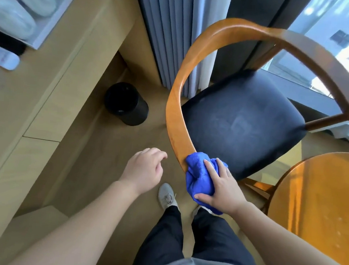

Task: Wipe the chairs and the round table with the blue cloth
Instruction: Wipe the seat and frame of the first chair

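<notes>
A wooden chair (177, 103) with a curved orange-brown back rail and a dark padded seat (243, 121) stands in front of me. My right hand (223, 186) grips the blue cloth (199, 176) and holds it wrapped over the near end of the rail. My left hand (143, 169) hovers to the left of the rail with loosely curled fingers, holding nothing. The round wooden table (320, 206) sits at the lower right, partly cut off by the frame edge.
A black cylindrical bin (126, 103) stands on the floor left of the chair. A light wooden counter (36, 100) runs along the left. Grey curtains (169, 33) and a window (333, 40) lie behind the chair. My feet stand just below the cloth.
</notes>
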Tool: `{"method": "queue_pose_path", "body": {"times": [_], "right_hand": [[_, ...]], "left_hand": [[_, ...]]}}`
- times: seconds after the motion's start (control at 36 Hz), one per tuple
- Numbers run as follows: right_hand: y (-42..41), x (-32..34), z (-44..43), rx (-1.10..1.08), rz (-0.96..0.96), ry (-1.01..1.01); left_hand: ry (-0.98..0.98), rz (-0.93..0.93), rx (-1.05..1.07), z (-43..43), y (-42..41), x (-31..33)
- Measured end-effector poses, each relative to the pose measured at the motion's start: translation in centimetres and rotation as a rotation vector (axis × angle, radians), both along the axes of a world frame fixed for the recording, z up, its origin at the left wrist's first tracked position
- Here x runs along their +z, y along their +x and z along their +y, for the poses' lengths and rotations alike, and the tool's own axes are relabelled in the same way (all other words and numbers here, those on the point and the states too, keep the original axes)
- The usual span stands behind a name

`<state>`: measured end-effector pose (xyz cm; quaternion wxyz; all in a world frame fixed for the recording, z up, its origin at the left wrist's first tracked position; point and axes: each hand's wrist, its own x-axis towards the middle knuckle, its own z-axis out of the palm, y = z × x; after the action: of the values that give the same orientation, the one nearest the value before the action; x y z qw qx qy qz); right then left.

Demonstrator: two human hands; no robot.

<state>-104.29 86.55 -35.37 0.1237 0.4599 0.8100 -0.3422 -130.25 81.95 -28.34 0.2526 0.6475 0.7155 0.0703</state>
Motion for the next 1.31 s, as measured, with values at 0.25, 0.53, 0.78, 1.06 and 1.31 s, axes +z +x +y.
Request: {"method": "queue_pose_path", "body": {"times": [0.25, 0.53, 0.78, 1.06, 1.31], "right_hand": [[-0.8, -0.3, -0.3, -0.037, 0.025, 0.014], [-3.4, -0.6, 0.2, -0.058, -0.028, 0.103], [-4.8, -0.6, 0.3, -0.148, -0.034, 0.127], [-5.6, -0.1, 0.5, -0.158, -0.052, 0.133], [-4.5, 2.8, 2.2, -0.15, 0.096, 0.299]], "left_hand": [[-0.005, 0.025, 0.134, -1.1, 1.0, -0.3], [-0.048, 0.021, 0.155, -1.0, -0.4, -0.2], [-0.04, -0.005, 0.071, 1.1, -3.4, -0.2], [-0.033, -0.027, 0.059, 1.5, -6.0, -0.9], [-0.01, -0.039, 0.054, 2.2, -7.6, -0.8]]}}
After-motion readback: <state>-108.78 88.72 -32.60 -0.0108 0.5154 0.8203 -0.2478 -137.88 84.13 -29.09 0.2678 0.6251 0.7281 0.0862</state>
